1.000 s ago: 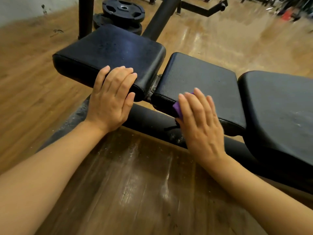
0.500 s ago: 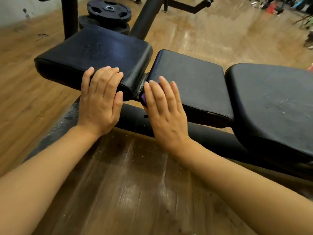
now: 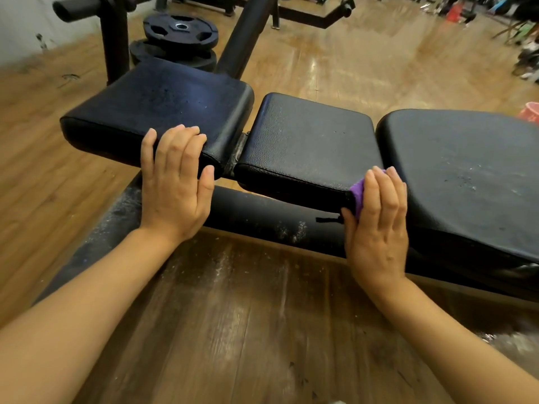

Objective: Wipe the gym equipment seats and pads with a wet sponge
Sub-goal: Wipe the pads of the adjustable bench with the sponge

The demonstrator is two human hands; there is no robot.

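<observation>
Left hand: the left hand [image 3: 175, 188] sits left of centre in the frame, fingers straight and close together, draped over the near edge of the left pad [image 3: 163, 112], thumb against the pad's front face; it holds nothing
Right hand: the right hand [image 3: 377, 225] is right of centre, fingers nearly straight and laid flat, pressing the purple sponge [image 3: 358, 193] against the near right corner of the middle pad [image 3: 309, 141]
Sponge: only a small purple part shows past the index finger; the rest is hidden under the palm and fingers, right at the gap between the middle pad and the right pad [image 3: 466, 176]
Pads: three black padded sections run in a row from centre left to the right edge of the frame; the left one carries fine pale specks, the right one whitish marks
Frame bar: a black bar [image 3: 277, 220] runs just below the pads, with white scuffs near its middle
Weight plates: two black plates [image 3: 180, 30] lie stacked on the floor at the upper left, behind the left pad
Upright post: a black post [image 3: 115, 39] stands at the upper left beside the plates
Floor: wooden floor [image 3: 233, 330], dark and dusty in the lower centre, lighter and glossy toward the top
</observation>
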